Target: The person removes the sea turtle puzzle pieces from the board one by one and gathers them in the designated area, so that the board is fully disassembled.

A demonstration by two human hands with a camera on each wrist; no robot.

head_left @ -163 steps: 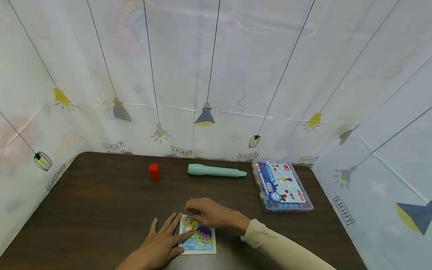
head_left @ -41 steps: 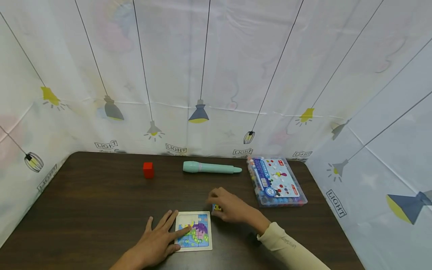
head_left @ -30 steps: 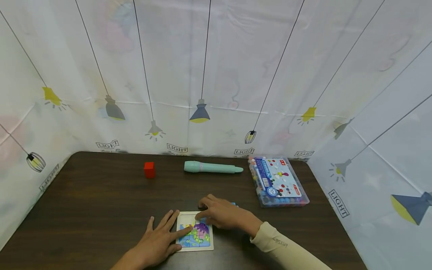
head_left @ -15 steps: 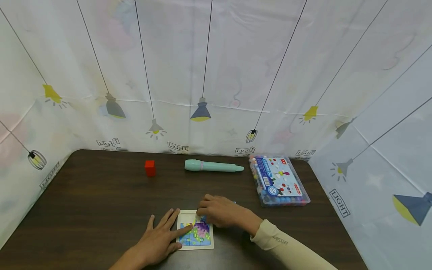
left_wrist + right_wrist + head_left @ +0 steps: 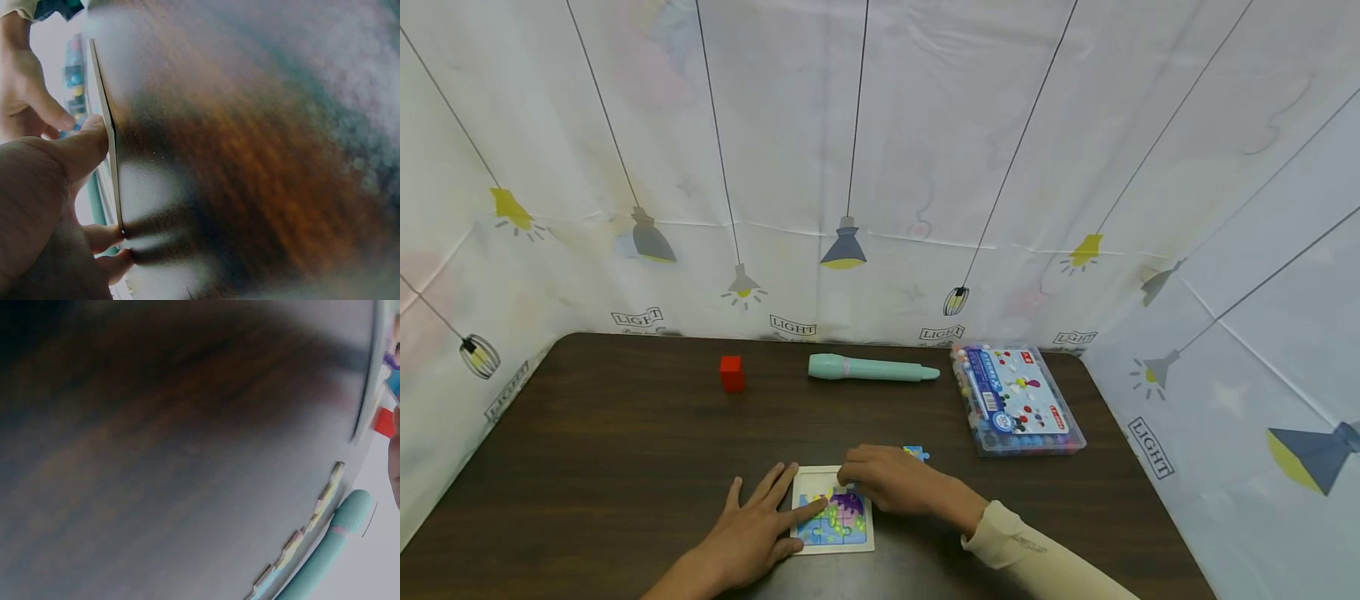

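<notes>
A small jigsaw puzzle (image 5: 842, 529) in a pale frame lies on the dark table, with blue, purple and green pieces in it; bare backing shows at its upper left. My left hand (image 5: 745, 533) is spread with its fingertips on the frame's left edge and its index finger across the pieces. At the upper right corner my right hand (image 5: 887, 479) has its fingers curled down. It pinches a blue puzzle piece (image 5: 80, 122), mostly hidden by the fingers. A loose puzzle piece (image 5: 916, 452) lies just behind the right hand, and more show edge-on in the right wrist view.
Along the back of the table are a red cube (image 5: 732, 374), a mint-green microphone-shaped stick (image 5: 872, 368) and a clear plastic box (image 5: 1018, 400) of colourful beads at the right. A white patterned curtain (image 5: 910, 167) hangs behind the table.
The upper left of the puzzle, filled with pieces earlier, now shows bare backing. My right hand put a piece down right of the frame and came back to its upper right corner. My left hand stays.
</notes>
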